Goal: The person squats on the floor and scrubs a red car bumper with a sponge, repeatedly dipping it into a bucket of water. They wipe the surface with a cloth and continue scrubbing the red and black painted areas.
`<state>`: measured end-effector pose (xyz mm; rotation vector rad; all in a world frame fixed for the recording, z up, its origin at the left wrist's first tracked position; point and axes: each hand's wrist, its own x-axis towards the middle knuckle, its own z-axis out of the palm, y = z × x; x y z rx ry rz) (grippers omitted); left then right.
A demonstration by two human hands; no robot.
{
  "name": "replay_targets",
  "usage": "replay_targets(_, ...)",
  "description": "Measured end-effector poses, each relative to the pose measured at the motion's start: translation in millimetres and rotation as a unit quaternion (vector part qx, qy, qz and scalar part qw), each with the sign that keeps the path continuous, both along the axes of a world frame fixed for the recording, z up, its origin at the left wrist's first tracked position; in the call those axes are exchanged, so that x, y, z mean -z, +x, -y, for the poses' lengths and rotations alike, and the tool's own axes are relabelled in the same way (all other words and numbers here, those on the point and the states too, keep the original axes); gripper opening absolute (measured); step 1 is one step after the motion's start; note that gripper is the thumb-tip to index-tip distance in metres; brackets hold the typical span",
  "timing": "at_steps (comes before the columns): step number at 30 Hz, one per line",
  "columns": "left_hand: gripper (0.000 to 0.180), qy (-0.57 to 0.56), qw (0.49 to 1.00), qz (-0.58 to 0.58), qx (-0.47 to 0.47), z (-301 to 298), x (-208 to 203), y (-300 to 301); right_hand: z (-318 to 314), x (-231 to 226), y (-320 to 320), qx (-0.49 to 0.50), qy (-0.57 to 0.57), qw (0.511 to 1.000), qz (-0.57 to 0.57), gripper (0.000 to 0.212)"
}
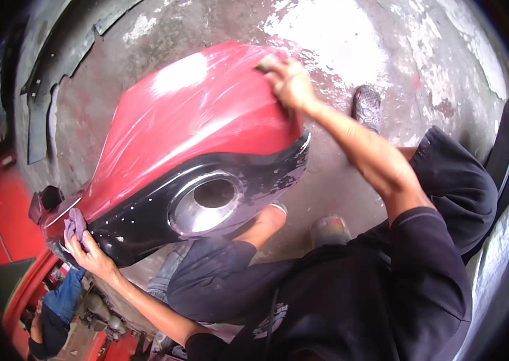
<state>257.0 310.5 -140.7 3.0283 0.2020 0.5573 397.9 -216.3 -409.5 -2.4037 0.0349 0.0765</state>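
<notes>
A red-and-black bumper is located in front of the person, over the concrete floor. A purple cloth is gripped by the left hand at the bumper's left end. A small pad, blurred, is pinched by the right hand at the far right corner of the red section.

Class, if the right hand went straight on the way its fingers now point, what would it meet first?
Most likely the red panel: the right hand, holding a small brownish pad, points across its upper right part. Blur and depth leave it unclear whether the pad already touches it.
</notes>
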Motion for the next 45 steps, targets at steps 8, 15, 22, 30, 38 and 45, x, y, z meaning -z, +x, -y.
replay_targets(8,0.034,-0.023,1.000,-0.017,-0.008,-7,-1,-5,-10,43,-5,-0.104,0.114,0.961,0.229,0.035)
replay_targets(15,0.038,0.017,1.000,0.009,-0.012,-4,-4,-14,-32,-16,-57,-0.068,0.029,0.992,0.098,0.042)
replay_targets(22,0.029,-0.021,1.000,-0.005,0.015,-5,3,8,17,53,49,0.075,-0.041,0.996,-0.036,0.037)
replay_targets(30,0.029,-0.022,0.999,-0.010,-0.032,-5,-7,-20,-35,17,-2,-0.122,0.051,0.979,0.155,0.039)
replay_targets(38,0.032,0.000,1.000,-0.018,-0.014,2,-6,-11,-26,7,-28,-0.134,-0.003,0.977,0.166,0.042)
replay_targets(45,0.028,-0.012,0.999,-0.025,0.024,3,-1,7,36,80,56,0.058,-0.060,0.996,-0.027,0.041)
